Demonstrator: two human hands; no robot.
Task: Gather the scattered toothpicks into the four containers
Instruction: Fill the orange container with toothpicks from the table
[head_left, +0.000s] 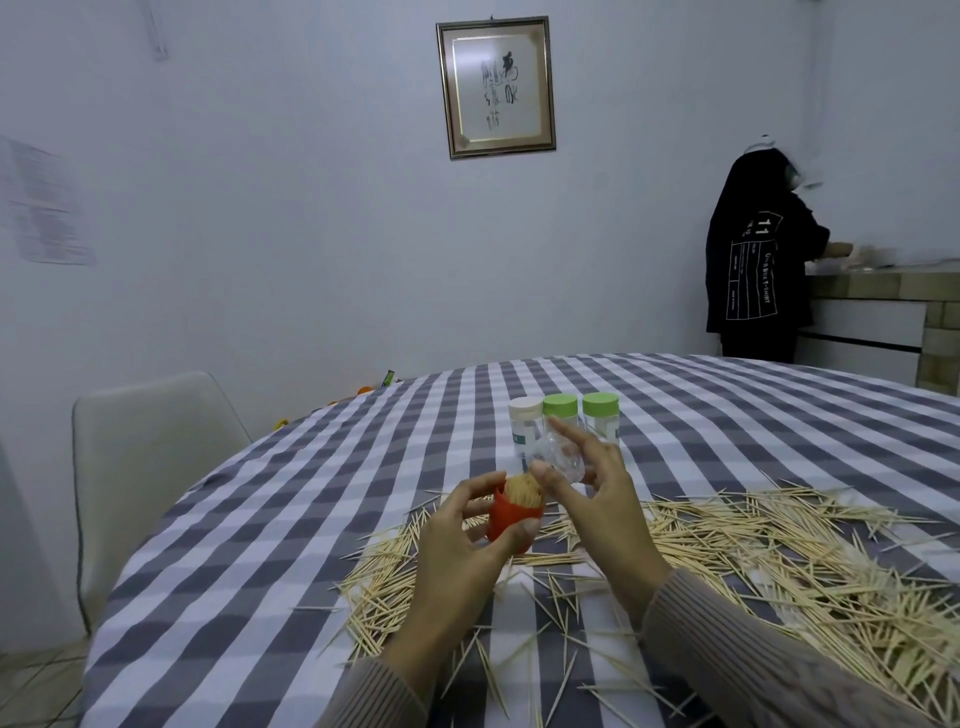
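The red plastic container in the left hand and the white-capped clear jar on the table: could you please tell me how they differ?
The red plastic container is open-topped and packed with toothpicks; the white-capped clear jar is closed. The red container is opaque and held tilted above the table by the left hand; the white-capped jar is see-through and stands upright on the checked tablecloth. Both are small cylinders.

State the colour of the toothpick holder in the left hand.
Red, packed with toothpicks; seen in the head view.

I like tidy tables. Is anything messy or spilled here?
Yes. Thin pale wooden toothpicks lie scattered in loose heaps over the grey-and-white checked tablecloth, mostly to the right. Three capped clear jars stand neatly behind. The left hand holds a full red cup.
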